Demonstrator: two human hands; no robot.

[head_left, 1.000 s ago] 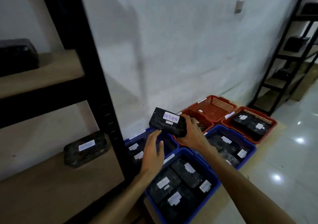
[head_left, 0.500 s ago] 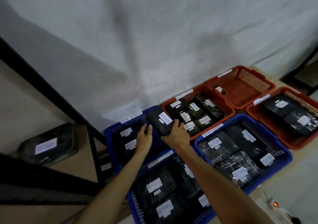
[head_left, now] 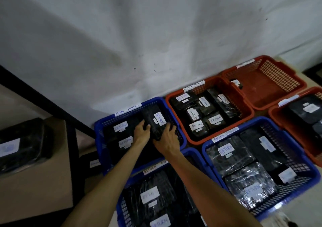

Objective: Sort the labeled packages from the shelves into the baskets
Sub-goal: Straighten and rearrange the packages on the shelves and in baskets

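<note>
Grey wall (head_left: 156,35) behind floor baskets. Black wrapped package (head_left: 155,122), white "RETURN" label up, sits in back-left blue basket (head_left: 99,131). Left hand (head_left: 142,133) and right hand (head_left: 166,140) grip its sides.

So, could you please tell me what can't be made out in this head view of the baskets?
- Label on the shelf package: blurred, unreadable.
- Far red basket: its tag is too blurred to read.
- Right red basket: cut off by the frame's right edge.
- Near blue basket: cut off by the bottom edge, partly hidden by both forearms.
- Right hand fingertips: hidden under the RETURN package; left hand beside it.
</note>
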